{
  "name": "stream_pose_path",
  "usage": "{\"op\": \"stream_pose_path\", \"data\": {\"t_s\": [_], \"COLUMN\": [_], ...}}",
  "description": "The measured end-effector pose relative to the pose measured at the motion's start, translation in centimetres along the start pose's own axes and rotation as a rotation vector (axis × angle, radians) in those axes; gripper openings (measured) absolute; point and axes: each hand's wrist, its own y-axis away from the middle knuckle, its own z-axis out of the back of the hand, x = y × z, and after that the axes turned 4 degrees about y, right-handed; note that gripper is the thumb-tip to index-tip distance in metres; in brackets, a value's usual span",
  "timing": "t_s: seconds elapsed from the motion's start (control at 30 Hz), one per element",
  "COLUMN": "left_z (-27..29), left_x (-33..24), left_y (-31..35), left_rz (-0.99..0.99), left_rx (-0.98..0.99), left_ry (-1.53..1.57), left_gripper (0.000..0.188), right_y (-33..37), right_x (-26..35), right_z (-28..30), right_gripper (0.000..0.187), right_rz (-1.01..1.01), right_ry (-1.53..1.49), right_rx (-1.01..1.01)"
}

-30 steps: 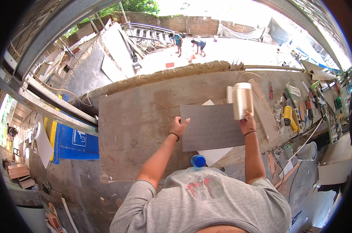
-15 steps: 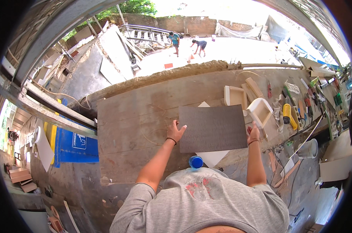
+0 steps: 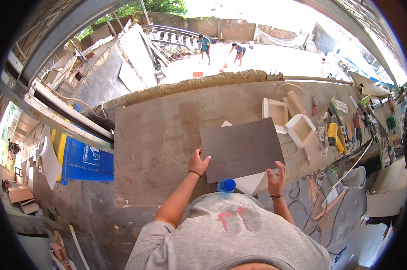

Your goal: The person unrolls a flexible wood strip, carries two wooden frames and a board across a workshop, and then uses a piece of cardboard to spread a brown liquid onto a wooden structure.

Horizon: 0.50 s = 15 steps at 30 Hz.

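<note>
A dark brown rectangular sheet (image 3: 241, 147) with a fine-grained surface lies slightly askew on the workbench before me. My left hand (image 3: 198, 163) pinches its left edge, thumb over the top face and fingers curled at the side. Just off the lower right corner, my right hand (image 3: 276, 181) is raised with fingers apart and holds nothing. Beneath the brown sheet, corners of a white sheet (image 3: 250, 183) stick out. A bottle with a blue cap (image 3: 227, 185) stands between the sheet and my shirt.
Two pale box-like frames (image 3: 301, 130) sit right of the sheet. Beyond them are a yellow-and-black tool (image 3: 332, 131), a red-handled tool (image 3: 313, 105) and scattered hand tools. A blue bin (image 3: 87, 157) stands left of the workbench (image 3: 145, 148). Two people are at work in the yard beyond.
My right hand has let go of the brown sheet's right edge and moved toward me and left. The sheet has turned a little counterclockwise and shifted left, with my left hand at its edge.
</note>
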Motion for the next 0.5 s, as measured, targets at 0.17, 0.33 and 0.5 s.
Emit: {"op": "stream_pose_path", "data": {"t_s": [0.17, 0.33, 0.5], "left_z": [4.1, 8.1, 7.4], "left_x": [-1.6, -7.8, -11.1], "left_y": [3.5, 8.0, 8.0], "left_rz": [-0.214, -0.431, -0.604], "left_rx": [-0.005, 0.508, 0.640], "left_ry": [-0.037, 0.323, 0.354], "left_gripper": [0.057, 0.077, 0.091], "right_y": [2.0, 2.8, -1.1], "right_x": [-1.3, -6.1, -6.6], "right_z": [-1.9, -5.4, -8.3], "right_gripper": [0.053, 0.064, 0.062], "right_rz": [-0.241, -0.405, -0.499], "right_ry": [0.034, -0.070, -0.368], "right_rx": [0.118, -0.074, -0.322]}}
